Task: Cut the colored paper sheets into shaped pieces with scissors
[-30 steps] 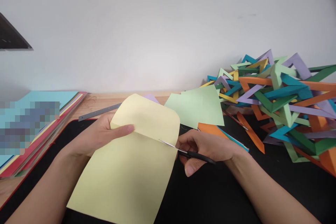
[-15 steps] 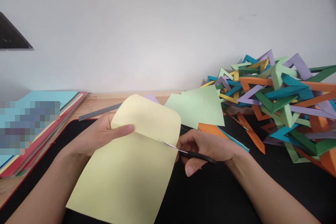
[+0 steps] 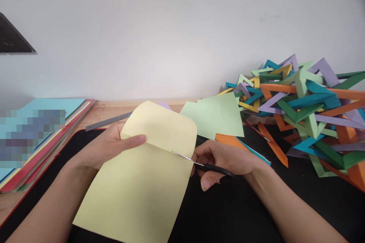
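A sheet of pale yellow paper (image 3: 137,190) is held up in front of me, its upper part curving away from a crease line across it. My left hand (image 3: 119,142) pinches its left edge, thumb on top and the other fingers hidden behind. In my right hand (image 3: 219,159) is a pair of scissors (image 3: 211,168) with black handles. The blades lie along the crease from the paper's right edge, their tip near the sheet's middle. How far the sheet is cut I cannot tell.
A black mat (image 3: 225,216) covers the wooden table (image 3: 97,110). To the left is a stack of coloured paper (image 3: 59,102); behind my left hand, a metal ruler (image 3: 108,120). Light green sheets (image 3: 219,115) lie behind. Folded paper shapes (image 3: 308,110), interlocked in many colours, fill the right.
The yellow paper has shifted very slightly. Both hands and the scissors stay almost where they were.
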Motion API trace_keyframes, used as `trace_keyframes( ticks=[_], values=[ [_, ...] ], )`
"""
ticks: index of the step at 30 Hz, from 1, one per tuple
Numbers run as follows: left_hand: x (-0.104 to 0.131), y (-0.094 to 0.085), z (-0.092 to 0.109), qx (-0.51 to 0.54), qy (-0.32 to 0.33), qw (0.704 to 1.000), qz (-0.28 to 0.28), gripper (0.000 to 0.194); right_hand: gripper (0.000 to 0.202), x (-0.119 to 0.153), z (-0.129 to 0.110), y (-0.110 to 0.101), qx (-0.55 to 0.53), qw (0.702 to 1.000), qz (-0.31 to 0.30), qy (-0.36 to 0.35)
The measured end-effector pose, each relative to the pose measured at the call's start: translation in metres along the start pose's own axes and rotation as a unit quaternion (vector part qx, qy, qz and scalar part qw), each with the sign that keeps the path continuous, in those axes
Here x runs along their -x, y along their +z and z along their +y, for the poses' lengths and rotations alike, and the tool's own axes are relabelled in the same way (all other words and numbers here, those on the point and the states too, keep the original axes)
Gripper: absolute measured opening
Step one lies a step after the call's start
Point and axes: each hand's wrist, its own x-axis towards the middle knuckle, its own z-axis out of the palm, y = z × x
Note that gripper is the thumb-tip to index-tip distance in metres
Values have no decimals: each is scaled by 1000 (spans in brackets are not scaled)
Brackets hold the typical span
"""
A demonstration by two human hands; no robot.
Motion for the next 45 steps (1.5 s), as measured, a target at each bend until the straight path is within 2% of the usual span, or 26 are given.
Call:
trace_keyframes(
  ticks=[5,9,13,18,20,23,30,37,45],
  values=[
    [1,3,3,12,-12,1000,5,33,38,-1,1,0,-5,1000,0,0],
    [-1,0,0,12,3,1000,-10,35,35,0,1,-1,-10,1000,-2,-1],
    [0,3,2,3,-4,1000,4,36,36,-1,0,0,-23,1000,-3,-2],
    [2,11,8,12,-29,999,-1,26,42,-3,-5,5,-86,994,-61,-43],
    [2,11,8,14,-30,999,-3,24,38,-3,-6,6,-99,991,-69,-57],
    [2,10,7,10,-30,999,-6,22,31,-4,-5,6,-94,991,-64,-66],
    [2,10,6,-7,-30,1000,3,25,43,-4,2,3,-28,998,-43,-47],
    [-1,7,3,-4,-29,1000,1,30,44,-4,3,3,-27,999,-33,-34],
    [1,12,5,-6,-36,999,35,21,38,-5,4,2,-21,999,-24,-18]
  ],
)
